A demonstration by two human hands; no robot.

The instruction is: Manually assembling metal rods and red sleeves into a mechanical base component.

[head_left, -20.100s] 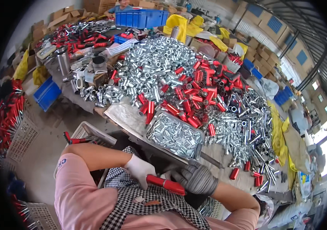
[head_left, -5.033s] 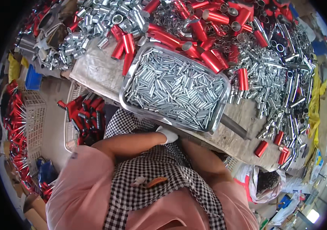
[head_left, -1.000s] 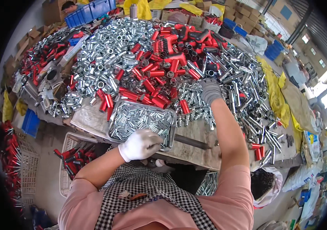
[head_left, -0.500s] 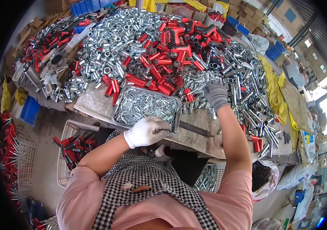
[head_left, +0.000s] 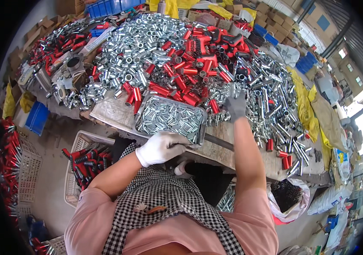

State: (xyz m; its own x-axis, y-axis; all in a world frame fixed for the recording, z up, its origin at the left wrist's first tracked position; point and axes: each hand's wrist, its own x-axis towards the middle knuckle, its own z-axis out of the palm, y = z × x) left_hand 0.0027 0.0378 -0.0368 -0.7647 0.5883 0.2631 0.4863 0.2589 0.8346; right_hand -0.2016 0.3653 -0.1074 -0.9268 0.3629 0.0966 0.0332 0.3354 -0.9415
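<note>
My left hand point(head_left: 161, 148), in a white glove, is closed just in front of the near edge of a metal tray point(head_left: 204, 123). A dark bit shows at its fingertips, too small to name. The tray holds a heap of short silvery metal pins point(head_left: 168, 117). My right hand point(head_left: 236, 106), in a grey glove, reaches into a pile of small shiny metal parts point(head_left: 224, 92) right of the tray. Its fingers are blurred and partly lost among the parts. Red metal tubes point(head_left: 214, 106) lie between the tray and that hand.
Silvery collars point(head_left: 126, 55) are heaped at the back left, red-and-black handles point(head_left: 232, 40) at the back, and long chromed tubes point(head_left: 271, 114) at the right. A dark bar point(head_left: 219, 141) lies by the table's front edge. Below stands a crate point(head_left: 71, 180) of red-black tools.
My right hand has shifted slightly left and nearer over the small parts, its fingers now blurred. My left hand stays closed by the tray. The whole view has shifted a little.
</note>
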